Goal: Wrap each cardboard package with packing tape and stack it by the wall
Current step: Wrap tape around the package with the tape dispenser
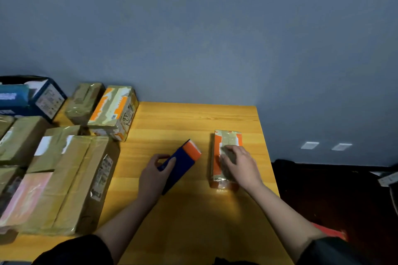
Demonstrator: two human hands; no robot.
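A narrow orange and tan taped package (226, 142) lies lengthwise on the wooden table (193, 118) at the right. My right hand (240, 162) rests on top of it with fingers curved over its middle. My left hand (154, 175) grips a flat dark blue box with an orange end (183, 162), which lies tilted diagonally on the table to the left of the package. No tape roll is visible.
Taped cardboard packages crowd the table's left: a large brown box (71, 183), an orange-striped box (114, 109) and a smaller taped box (84, 101) by the blue wall, a dark blue carton (43, 97). Dark floor lies beyond the right table edge.
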